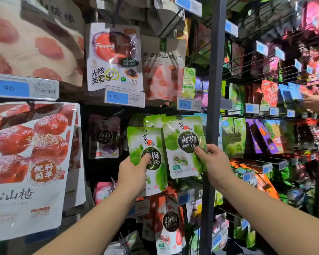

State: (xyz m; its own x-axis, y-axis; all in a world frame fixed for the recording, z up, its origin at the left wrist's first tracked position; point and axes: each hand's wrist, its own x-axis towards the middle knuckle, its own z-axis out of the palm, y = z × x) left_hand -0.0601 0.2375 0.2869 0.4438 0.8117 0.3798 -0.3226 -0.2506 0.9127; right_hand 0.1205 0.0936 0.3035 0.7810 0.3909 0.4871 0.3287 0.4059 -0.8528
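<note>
Pinching the left pouch [143,142] with thumb on front, the left hand [132,173] holds it beside the right pouch [181,144], gripped by the right hand [215,162]; both are glossy green with dark round labels, before the rack [213,70]

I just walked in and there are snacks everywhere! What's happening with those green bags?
A person is standing at a shop rack full of hanging snacks. Their left hand holds one green bag, thumb on its front. Their right hand pinches a second green bag just like it, which is up in front of more green bags. Whether the bags are going up or coming down can't be told.
</note>
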